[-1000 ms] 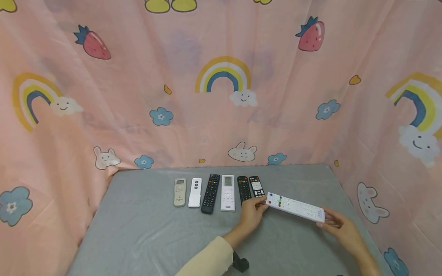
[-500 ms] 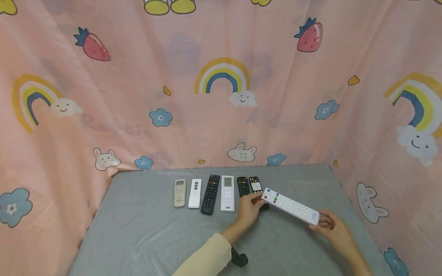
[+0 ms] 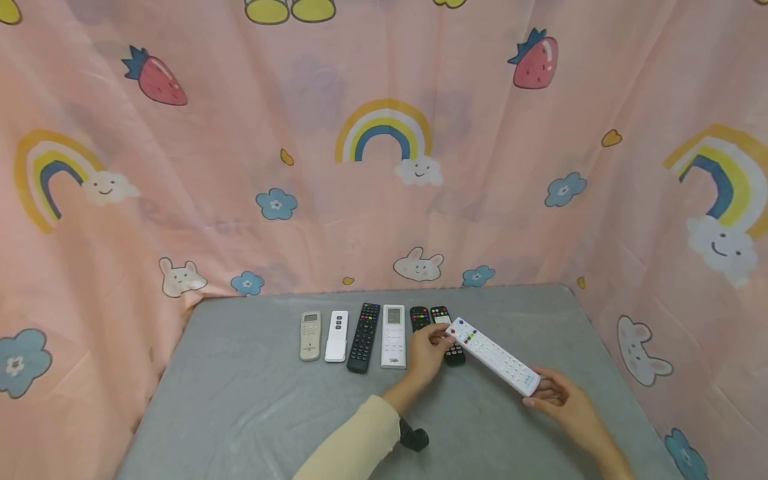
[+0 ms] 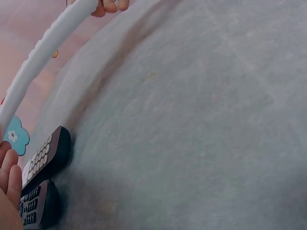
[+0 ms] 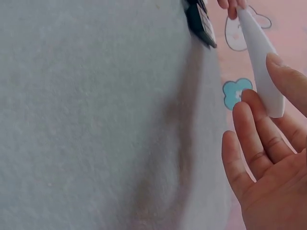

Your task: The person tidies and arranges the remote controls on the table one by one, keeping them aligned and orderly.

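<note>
Head view: a grey-covered table (image 3: 252,400) is shown, bounded at the back and on both sides by a pink printed curtain (image 3: 240,200); the curtain is met by the far edge just behind a row of remotes, and the right edge is seen close beside the right hand (image 3: 561,400). Broad bare cloth is left at the front left and in front of the row. Item held: a long white remote (image 3: 492,355), lifted above the table near its right side, buttons up. Its long axis is set diagonally, the end with coloured buttons pointed toward the far left over the row's right end, the plain end toward the near right. The far end is pinched by the fingers of the left hand (image 3: 429,350); the near end is gripped between thumb and fingers of the right hand. Row, left to right: beige remote (image 3: 310,335), small white remote (image 3: 337,336), long black remote (image 3: 364,337), white display remote (image 3: 394,336), two short black remotes (image 3: 454,352) partly hidden behind the left hand. A cream sleeve (image 3: 354,447) is worn on the left arm.
</note>
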`<state>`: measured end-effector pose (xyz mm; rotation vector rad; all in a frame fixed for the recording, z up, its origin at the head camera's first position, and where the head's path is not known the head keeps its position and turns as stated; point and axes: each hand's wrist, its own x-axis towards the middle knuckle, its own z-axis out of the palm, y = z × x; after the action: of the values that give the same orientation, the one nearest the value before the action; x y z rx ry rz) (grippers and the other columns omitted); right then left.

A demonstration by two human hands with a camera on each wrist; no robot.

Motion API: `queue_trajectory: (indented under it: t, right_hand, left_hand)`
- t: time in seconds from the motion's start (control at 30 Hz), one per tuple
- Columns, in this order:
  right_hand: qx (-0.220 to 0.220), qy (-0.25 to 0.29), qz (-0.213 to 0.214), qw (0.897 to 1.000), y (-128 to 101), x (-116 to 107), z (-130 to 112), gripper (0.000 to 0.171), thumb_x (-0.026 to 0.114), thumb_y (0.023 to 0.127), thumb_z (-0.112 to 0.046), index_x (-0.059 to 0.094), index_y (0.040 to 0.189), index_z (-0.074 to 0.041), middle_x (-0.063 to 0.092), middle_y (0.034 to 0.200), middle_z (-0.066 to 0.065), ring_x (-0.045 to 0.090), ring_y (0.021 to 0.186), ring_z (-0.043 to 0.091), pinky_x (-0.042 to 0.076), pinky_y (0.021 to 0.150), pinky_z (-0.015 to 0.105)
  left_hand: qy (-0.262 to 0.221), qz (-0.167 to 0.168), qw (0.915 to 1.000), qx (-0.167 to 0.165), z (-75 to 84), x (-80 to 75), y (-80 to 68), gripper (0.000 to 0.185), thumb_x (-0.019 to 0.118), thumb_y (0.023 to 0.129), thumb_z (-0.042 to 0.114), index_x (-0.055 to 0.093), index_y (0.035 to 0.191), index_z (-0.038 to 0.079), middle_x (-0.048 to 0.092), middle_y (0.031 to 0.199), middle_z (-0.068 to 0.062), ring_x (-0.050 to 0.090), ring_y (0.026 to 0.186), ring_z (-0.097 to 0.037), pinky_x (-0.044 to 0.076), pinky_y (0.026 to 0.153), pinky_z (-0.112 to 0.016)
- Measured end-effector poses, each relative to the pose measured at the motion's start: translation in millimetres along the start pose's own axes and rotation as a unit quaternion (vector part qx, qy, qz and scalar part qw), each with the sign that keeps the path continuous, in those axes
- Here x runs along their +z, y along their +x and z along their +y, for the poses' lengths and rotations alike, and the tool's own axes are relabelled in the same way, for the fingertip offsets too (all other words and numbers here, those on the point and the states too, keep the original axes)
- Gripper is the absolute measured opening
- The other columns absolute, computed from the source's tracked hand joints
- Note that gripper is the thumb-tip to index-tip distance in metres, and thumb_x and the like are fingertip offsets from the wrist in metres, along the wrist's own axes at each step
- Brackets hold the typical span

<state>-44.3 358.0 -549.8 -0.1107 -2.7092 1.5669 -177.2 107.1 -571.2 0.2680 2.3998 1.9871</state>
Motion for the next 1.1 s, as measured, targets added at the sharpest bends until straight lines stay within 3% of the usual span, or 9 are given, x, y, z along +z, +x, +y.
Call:
queue_trajectory:
  t: [0.2,0.5,0.7,1.1]
  right_hand:
    - [0.005,0.026,-0.008,1.0,-2.1,8.1,-1.3,0.062,0.079,0.082,-0.01,0.052,0.136,0.003,0.072,0.093,0.007,0.066,0.079,0.005,0.055,0.068,0.022]
    - [-0.021,0.007,0.02,1.0,3.3,19.1,1.9,0.061,0.082,0.077,-0.008,0.056,0.131,0.002,0.072,0.082,0.008,0.064,0.071,0.003,0.054,0.062,0.022]
    - [-0.022,-0.008,0.026,0.999,10.8,27.6,0.3,0.063,0.084,0.074,-0.01,0.058,0.13,0.0,0.07,0.075,0.002,0.06,0.066,0.0,0.05,0.059,0.021]
    - [0.016,-0.008,0.0,1.0,26.8,36.1,-5.3,0.07,0.087,0.073,-0.018,0.055,0.134,-0.003,0.071,0.082,0.006,0.061,0.067,0.003,0.051,0.062,0.021]
  left_hand:
    - [0.004,0.0,1.0,0.002,-2.0,1.4,8.6,0.026,0.075,0.086,0.009,0.071,0.111,0.003,0.076,0.097,-0.009,0.068,0.082,-0.005,0.054,0.07,-0.012]
    - [0.058,-0.046,0.9972,0.005,6.3,0.7,24.4,0.027,0.071,0.09,0.012,0.07,0.115,0.003,0.076,0.102,-0.009,0.072,0.09,-0.013,0.055,0.073,-0.015]
    - [0.076,-0.056,0.9954,-0.013,5.5,2.3,36.8,0.025,0.071,0.091,0.014,0.071,0.115,0.006,0.076,0.101,-0.008,0.072,0.09,-0.013,0.055,0.074,-0.017]
    - [0.084,-0.078,0.9917,-0.058,8.7,6.1,56.9,0.025,0.068,0.094,0.02,0.071,0.116,0.008,0.076,0.108,-0.009,0.072,0.099,-0.017,0.058,0.079,-0.022]
